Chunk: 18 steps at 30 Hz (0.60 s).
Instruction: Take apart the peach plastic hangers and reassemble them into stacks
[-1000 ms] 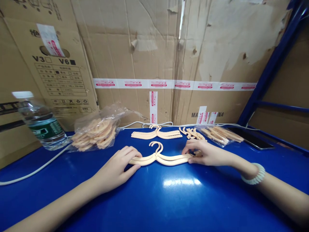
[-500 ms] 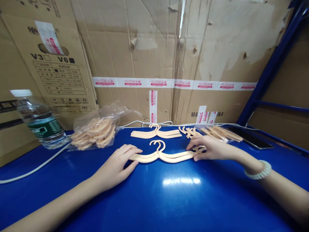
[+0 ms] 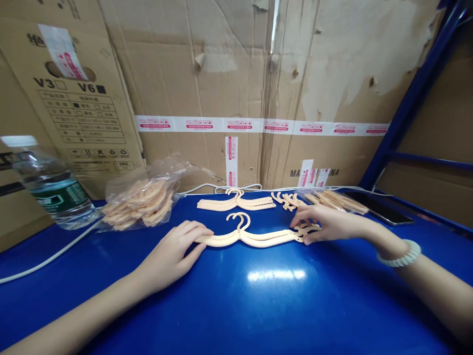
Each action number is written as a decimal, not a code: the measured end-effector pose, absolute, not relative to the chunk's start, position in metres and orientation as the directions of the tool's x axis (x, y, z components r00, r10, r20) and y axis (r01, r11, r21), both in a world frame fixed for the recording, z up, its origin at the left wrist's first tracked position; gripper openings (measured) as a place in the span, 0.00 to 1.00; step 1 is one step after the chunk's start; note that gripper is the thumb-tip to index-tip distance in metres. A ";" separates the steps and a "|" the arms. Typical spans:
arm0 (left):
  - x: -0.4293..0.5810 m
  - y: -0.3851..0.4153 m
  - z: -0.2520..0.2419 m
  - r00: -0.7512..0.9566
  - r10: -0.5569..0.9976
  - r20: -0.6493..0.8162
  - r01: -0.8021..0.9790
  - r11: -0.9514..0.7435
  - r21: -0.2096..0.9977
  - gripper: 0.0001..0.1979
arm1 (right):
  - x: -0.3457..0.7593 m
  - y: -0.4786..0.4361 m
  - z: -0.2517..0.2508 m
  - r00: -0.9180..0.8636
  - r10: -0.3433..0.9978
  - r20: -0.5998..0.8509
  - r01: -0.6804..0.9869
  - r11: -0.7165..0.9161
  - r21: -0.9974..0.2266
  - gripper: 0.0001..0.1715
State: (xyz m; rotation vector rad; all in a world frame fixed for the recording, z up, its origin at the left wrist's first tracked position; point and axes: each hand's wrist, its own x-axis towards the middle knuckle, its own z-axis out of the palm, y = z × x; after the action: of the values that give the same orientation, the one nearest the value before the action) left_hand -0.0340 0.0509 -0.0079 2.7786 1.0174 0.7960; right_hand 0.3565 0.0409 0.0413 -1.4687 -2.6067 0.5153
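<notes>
Two beige clothes hangers (image 3: 266, 240) lie side by side on the blue table, their curved hooks pointing away from me. My left hand (image 3: 181, 249) is closed over their left end, thumb in front and fingers behind. At the right end, my right hand (image 3: 321, 224) pinches a small beige hook piece (image 3: 314, 228) against the arm tips; its fingers partly cover it. Behind these lies another group of hangers (image 3: 254, 203), flat together with hooks to the back. Several loose hook pieces (image 3: 286, 199) rest just beyond my right fingers.
At the left stand a water bottle (image 3: 51, 192) and a clear bag of beige parts (image 3: 138, 202). Back right hold a bag of beige strips (image 3: 332, 199) and a black phone (image 3: 380, 209). A white cable (image 3: 48, 261) crosses the table. Cardboard (image 3: 199, 93) walls the back.
The view has shifted slightly. My right hand has moved a little right from the hanger ends, uncovering more of the hook piece. My left hand keeps its hold.
</notes>
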 end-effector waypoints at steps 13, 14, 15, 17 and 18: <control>-0.034 0.051 -0.008 0.584 0.662 0.470 0.620 -0.737 0.268 0.06 | 0.349 0.038 0.042 -0.511 0.855 -0.088 0.833 0.467 -0.297 0.22; -0.034 0.050 -0.008 0.589 0.659 0.468 0.616 -0.741 0.268 0.05 | 0.350 0.037 0.042 -0.510 0.856 -0.086 0.832 0.467 -0.299 0.22; -0.034 0.050 -0.008 0.593 0.658 0.465 0.612 -0.743 0.270 0.05 | 0.350 0.037 0.042 -0.511 0.855 -0.084 0.831 0.467 -0.301 0.22; -0.035 0.049 -0.008 0.596 0.664 0.450 0.609 -0.740 0.285 0.05 | 0.350 0.037 0.042 -0.516 0.853 -0.079 0.826 0.472 -0.307 0.22; -0.035 0.049 -0.008 0.596 0.670 0.443 0.609 -0.737 0.295 0.05 | 0.350 0.037 0.042 -0.517 0.852 -0.077 0.825 0.473 -0.310 0.22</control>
State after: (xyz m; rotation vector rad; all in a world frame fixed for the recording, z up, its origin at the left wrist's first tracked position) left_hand -0.0352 0.0491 -0.0076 2.7048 1.0875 0.8219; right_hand 0.3497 0.0368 0.0421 -1.4956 -2.6194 0.4762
